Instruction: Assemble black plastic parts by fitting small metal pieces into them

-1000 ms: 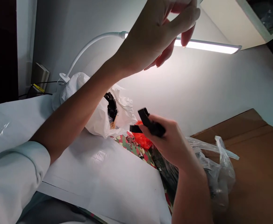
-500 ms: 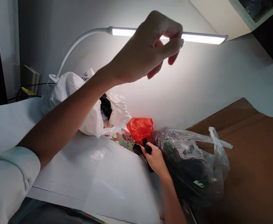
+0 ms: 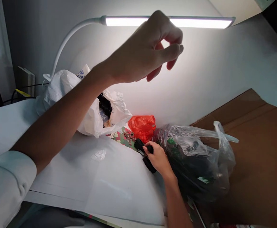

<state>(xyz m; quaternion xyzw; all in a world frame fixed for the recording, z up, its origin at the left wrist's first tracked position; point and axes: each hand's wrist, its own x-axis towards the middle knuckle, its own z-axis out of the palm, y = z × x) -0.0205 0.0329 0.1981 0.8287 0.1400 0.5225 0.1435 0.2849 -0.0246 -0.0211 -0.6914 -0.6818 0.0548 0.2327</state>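
In the head view, the left hand point(image 3: 157, 47) is hanging high in front of the lit lamp point(image 3: 200, 22), well apart from the things on the white-topped desk point(image 3: 119, 190). Its fingers are curling in towards the thumb, with lamplight showing through a gap between them; whether they are pinching something small, I cannot tell. A pale sleeve point(image 3: 5, 180) is covering the upper part of that arm.

The right hand point(image 3: 159, 160) is reaching low to the desk's far right edge, where its thumb and fingers are gripping a black piece point(image 3: 150, 148). Two more black parts are lying close against it: a black block point(image 3: 138, 144) just beyond the thumb and a black bar point(image 3: 149, 164) on the nearer side. Whether these are joined to the held piece, I cannot tell.

Small metal bits point(image 3: 129, 136) are lying on a camouflage-patterned cover point(image 3: 119, 138) near the block. Behind them a red bag point(image 3: 142, 126) is sitting between an open white bag point(image 3: 94, 122) and a clear plastic bag point(image 3: 200, 155) holding dark contents. Brown cardboard point(image 3: 259, 164) is standing at the right.
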